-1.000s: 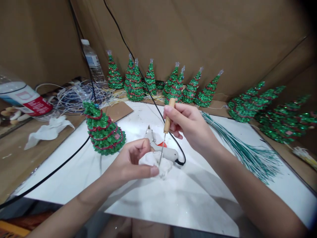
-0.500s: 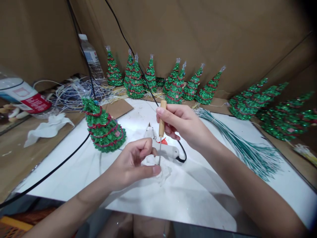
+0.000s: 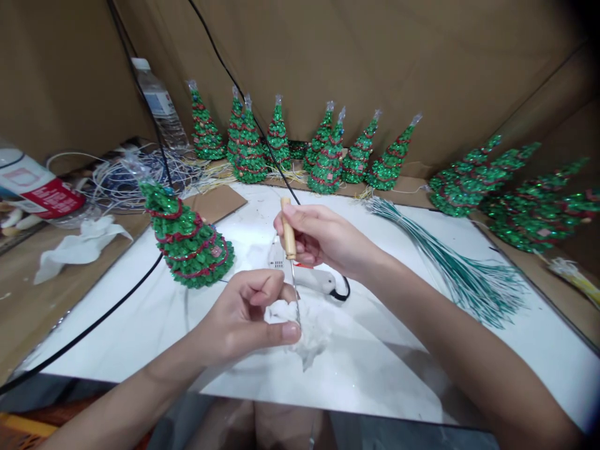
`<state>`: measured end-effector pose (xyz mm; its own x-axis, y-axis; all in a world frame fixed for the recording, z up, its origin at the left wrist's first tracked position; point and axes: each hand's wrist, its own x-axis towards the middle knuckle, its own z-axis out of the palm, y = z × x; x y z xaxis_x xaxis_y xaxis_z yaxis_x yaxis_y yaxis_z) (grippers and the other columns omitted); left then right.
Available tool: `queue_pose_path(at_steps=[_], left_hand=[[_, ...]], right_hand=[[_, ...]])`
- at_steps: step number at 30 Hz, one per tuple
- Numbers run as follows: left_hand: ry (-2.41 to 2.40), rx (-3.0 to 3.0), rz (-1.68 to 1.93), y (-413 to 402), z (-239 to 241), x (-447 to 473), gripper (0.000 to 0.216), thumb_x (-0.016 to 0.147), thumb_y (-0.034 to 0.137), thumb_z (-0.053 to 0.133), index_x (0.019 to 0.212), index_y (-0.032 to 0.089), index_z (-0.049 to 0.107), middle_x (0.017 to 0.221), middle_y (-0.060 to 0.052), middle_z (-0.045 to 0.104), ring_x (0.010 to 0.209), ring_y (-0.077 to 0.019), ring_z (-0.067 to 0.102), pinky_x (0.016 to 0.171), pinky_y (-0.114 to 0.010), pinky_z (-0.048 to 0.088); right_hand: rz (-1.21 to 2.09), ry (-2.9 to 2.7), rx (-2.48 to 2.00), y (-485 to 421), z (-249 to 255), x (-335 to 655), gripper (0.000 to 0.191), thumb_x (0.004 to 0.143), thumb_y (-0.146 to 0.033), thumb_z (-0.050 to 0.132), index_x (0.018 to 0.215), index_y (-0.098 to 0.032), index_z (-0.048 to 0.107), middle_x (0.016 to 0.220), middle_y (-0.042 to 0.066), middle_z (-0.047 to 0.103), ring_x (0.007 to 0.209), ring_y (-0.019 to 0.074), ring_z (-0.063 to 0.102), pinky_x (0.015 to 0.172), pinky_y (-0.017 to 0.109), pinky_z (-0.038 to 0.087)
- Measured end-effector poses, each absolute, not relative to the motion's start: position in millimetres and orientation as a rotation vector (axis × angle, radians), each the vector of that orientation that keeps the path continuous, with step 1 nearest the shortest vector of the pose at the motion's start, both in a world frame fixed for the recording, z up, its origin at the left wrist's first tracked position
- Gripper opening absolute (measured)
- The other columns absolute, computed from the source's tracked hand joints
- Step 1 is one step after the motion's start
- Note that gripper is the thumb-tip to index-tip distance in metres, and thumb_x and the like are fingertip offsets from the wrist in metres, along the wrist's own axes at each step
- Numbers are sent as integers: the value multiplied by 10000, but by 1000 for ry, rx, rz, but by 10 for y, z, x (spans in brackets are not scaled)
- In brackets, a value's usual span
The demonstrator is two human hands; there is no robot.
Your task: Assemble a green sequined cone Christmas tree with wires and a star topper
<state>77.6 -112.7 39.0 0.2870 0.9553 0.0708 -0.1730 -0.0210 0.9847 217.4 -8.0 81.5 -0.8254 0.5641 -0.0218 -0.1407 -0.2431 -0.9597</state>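
My right hand (image 3: 319, 237) grips the wooden handle of an awl-like tool (image 3: 289, 237), whose thin metal shaft slants down. In my left hand (image 3: 248, 312) is a crumpled white tissue (image 3: 307, 337), pinched between thumb and fingers. The lower part of the shaft lies against the tissue beside my left thumb; its tip is hidden. Behind my hands a white glue gun (image 3: 312, 279) with a black cord rests on the white board, partly covered. A small green Christmas tree (image 3: 187, 244) with red garlands stands to the left of my left hand.
Several similar trees (image 3: 328, 156) line the back and right. A bundle of green and white wires (image 3: 435, 256) lies on the white board (image 3: 375, 375). At left are a tangle of wires (image 3: 126, 178), bottles (image 3: 47, 194) and another tissue (image 3: 79, 247). Black cables (image 3: 112, 306) cross the scene.
The tool's handle has tilted to the left along with my right hand. My left hand keeps the tissue at the shaft. The whole view has shifted slightly.
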Motion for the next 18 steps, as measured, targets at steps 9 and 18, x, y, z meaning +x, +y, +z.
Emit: queue_pose_path(at_steps=[9,18], left_hand=[[777,1247,1211,-1130,331,754,571,673,202,756,598,195,189,630,35,405,662,-141,499,598,-250,301],[837,1287,1128,-1106,394,769,547,674,186,733,567,189,196,599,45,305,683,-130,441,617,-229,321]], right_hand=[[2188,-1462,-477,-18,738,2148,314,982,-314,327,825,-152,546,516,-59,396,369,63,366,306,145,216],[2168,-1479,-508,-28,701,2137,298,975,-341,368,835,-153,552,511,-70,375,385,53,317,331,142,206]])
